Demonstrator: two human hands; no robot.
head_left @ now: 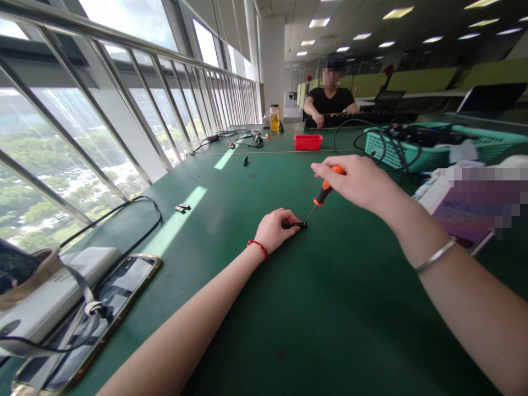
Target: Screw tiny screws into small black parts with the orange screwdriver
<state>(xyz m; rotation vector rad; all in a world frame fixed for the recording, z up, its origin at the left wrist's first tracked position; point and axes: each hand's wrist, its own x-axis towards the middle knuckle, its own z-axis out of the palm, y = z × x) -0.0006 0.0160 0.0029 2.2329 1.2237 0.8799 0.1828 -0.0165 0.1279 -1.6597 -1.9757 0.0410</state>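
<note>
My left hand (274, 229) presses a small black part (296, 225) flat on the green table (330, 308). A red string bracelet sits on that wrist. My right hand (357, 180) grips the orange and black handle of a screwdriver (324, 193). The screwdriver slants down to the left, and its tip meets the black part. A silver bangle is on my right wrist.
A phone (103, 308) and a white power bank with cables lie at the near left. Two small black parts (182, 208) lie left of centre. Farther back are a red tray (308, 142), a teal basket (406, 148) of cables, a yellow jar (274, 117) and a seated person (330, 99).
</note>
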